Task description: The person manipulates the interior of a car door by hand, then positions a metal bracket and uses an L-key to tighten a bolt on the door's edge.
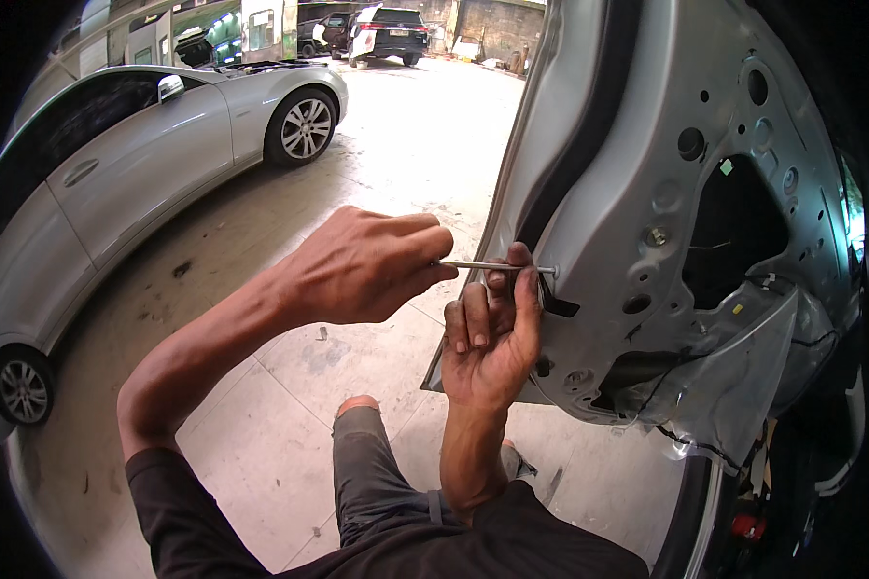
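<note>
My left hand (362, 265) is closed in a fist at the middle of the head view. Out of it, pointing right, comes the thin metal shaft of what looks like a screwdriver (468, 264); its handle is hidden inside the fist. My right hand (492, 338), palm turned up, has its thumb and forefinger closed about the shaft near the tip, its other fingers curled. That tip meets a small round fastener (554, 272) on the edge of a grey car door (608, 251). Just below the fastener is a dark slot (561, 307) in the metal.
The door's inner panel is bare, with several holes and a large opening (734, 232). Clear plastic sheeting (734, 376) and black wiring hang from it. A silver car (154, 164) stands at the left on the tiled floor (270, 415). A dark vehicle (396, 34) is farther back.
</note>
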Demonstrator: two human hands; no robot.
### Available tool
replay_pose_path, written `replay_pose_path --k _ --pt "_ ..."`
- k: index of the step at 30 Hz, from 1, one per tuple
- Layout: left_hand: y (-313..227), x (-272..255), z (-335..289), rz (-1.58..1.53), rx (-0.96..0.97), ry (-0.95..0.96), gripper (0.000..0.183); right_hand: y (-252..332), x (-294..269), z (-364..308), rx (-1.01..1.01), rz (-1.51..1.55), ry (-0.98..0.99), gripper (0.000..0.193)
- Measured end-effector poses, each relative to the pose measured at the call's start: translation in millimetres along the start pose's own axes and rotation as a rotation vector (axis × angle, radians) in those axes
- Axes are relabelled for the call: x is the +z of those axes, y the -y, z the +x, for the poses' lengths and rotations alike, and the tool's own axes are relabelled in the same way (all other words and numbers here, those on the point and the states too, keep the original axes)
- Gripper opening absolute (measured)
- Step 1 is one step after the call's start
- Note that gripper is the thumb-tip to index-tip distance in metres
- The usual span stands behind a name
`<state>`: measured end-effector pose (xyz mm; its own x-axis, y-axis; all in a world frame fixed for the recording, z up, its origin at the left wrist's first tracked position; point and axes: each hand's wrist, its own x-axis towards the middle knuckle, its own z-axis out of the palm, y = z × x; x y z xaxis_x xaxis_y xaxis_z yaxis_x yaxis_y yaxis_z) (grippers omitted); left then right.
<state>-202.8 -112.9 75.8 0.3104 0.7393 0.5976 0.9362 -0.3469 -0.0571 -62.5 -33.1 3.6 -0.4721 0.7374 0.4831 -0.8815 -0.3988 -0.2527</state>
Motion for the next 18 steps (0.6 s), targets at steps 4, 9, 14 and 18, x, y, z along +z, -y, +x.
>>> replay_pose_path --k 4,9,14,18 --pt "11 12 -3 0.361 0.247 -0.166 0.020 -1 -3 -1 0.011 -0.031 -0.014 0.033" --pt "23 15 -4 0.638 0.443 -0.301 0.022 -1 -6 -2 0.014 -0.062 0.018 0.035" --pt "34 16 -2 0.593 0.371 -0.337 0.021 -4 -6 1 0.012 -0.085 0.016 0.031" --pt "17 18 -22 0.325 0.072 -0.264 0.017 -19 -4 -2 -0.019 -0.210 -0.041 0.027"
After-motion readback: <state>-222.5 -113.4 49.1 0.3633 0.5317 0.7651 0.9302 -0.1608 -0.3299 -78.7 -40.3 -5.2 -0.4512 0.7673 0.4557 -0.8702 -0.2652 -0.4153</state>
